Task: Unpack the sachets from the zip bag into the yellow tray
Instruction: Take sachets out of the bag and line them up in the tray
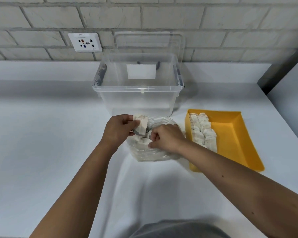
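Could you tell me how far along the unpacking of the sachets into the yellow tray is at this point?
Done: two rows of sachets lie along the left side of the yellow tray. In hand: the left hand holds a small bunch above the zip bag; the right hand grips inside its mouth. Left: the bag holds more sachets and much of the tray is bare, so plenty remains.
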`<action>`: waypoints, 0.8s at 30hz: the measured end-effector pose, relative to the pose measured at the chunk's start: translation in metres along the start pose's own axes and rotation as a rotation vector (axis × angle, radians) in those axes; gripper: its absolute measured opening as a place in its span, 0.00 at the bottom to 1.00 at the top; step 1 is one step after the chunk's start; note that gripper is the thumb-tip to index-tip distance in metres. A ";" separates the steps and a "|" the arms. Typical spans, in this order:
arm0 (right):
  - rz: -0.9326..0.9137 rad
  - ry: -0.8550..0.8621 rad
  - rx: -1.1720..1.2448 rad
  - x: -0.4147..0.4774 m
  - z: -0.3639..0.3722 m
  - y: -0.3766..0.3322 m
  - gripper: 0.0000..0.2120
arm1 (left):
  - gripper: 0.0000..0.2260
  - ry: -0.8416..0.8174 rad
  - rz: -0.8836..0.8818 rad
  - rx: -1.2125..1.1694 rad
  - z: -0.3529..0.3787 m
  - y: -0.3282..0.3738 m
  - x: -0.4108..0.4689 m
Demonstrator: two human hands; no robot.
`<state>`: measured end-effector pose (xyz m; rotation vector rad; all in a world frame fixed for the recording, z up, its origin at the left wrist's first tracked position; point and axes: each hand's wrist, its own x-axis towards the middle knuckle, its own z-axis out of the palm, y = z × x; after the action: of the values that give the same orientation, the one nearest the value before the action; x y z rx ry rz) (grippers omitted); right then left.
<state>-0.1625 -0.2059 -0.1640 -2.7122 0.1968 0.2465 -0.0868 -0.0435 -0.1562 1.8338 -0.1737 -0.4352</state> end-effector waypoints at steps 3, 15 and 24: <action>-0.122 -0.001 0.144 -0.007 -0.028 0.004 0.05 | 0.04 -0.011 0.013 0.033 0.000 0.000 0.002; -0.025 0.150 0.578 0.005 -0.052 0.010 0.04 | 0.12 -0.201 -0.204 -0.221 0.011 0.011 -0.009; 0.070 0.136 0.847 0.012 -0.038 0.005 0.08 | 0.05 -0.075 -0.042 -0.058 0.008 0.007 -0.007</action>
<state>-0.1464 -0.2269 -0.1341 -1.8797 0.3437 -0.0132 -0.0953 -0.0501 -0.1505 1.7675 -0.1723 -0.5338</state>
